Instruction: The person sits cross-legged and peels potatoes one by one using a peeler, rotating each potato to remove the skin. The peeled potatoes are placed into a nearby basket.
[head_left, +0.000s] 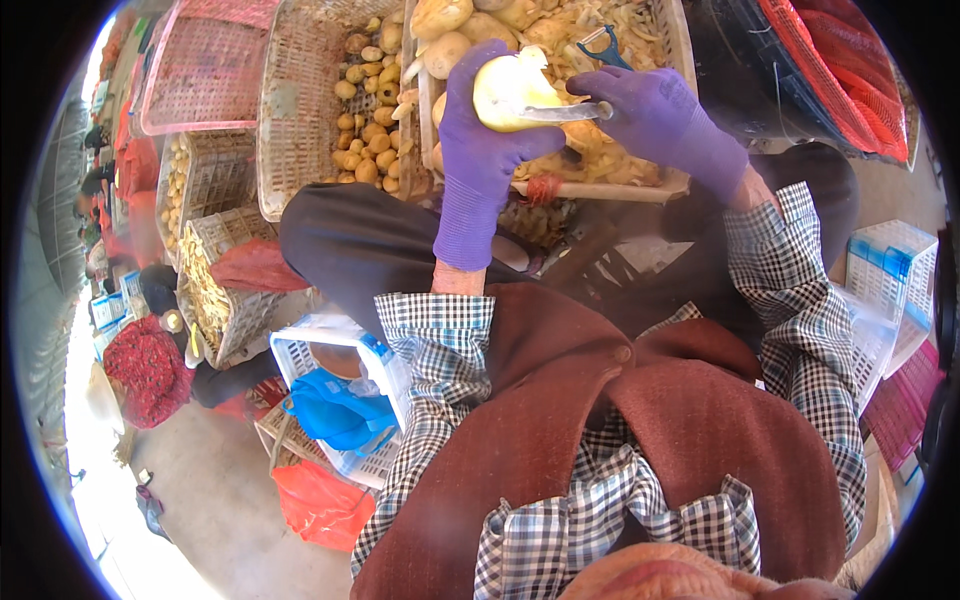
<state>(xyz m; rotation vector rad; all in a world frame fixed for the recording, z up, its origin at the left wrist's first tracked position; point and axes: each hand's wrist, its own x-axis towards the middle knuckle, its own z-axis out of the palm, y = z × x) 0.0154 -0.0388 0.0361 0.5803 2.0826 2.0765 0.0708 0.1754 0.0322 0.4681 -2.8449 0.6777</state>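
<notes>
My left hand (480, 142), in a purple glove, holds a peeled pale potato (514, 94) above a crate. My right hand (660, 116), gloved alike, grips a small knife (562, 112) whose metal blade lies against the potato's lower right side. A blue-handled peeler (611, 51) shows just beyond the right hand; its handle runs up to the glove, and I cannot tell whether the fingers hold it too. Below both hands, the pale crate (600, 191) contains peelings (630, 161) and larger potatoes (446, 54).
Left of the crate stands a dirty plastic crate (289, 105) of small potatoes (367, 150). A dark tub with red mesh (832, 75) is at right. Beside my left leg, a white basket (341, 326) holds a blue bag (341, 409). Another person (150, 367) sits farther left.
</notes>
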